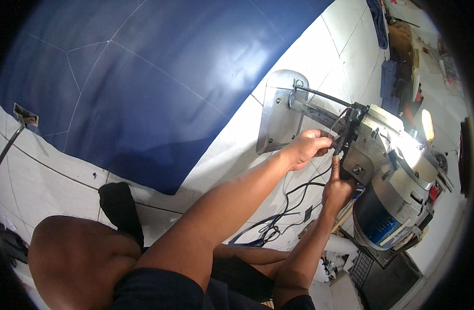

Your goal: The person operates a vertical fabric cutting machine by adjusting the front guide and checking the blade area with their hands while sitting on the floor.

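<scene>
A straight-knife cloth cutting machine with a large motor is at the right. Its flat metal base plate and upright post extend toward the middle. My left hand has its thumb and fingers pinched at the black metal parts beside the post; whatever lies between the fingertips is too small to make out. Lower and to the right, my right hand closes around the lower edge of the machine's head. Its thumb points up against a dark part, and the other fingers are partly hidden behind the housing.
Dark blue cloth with pale chalk lines spreads over the white tiled floor. A small metal piece rests at its left edge. Black cables coil below my hands. My black-socked foot is near the cloth.
</scene>
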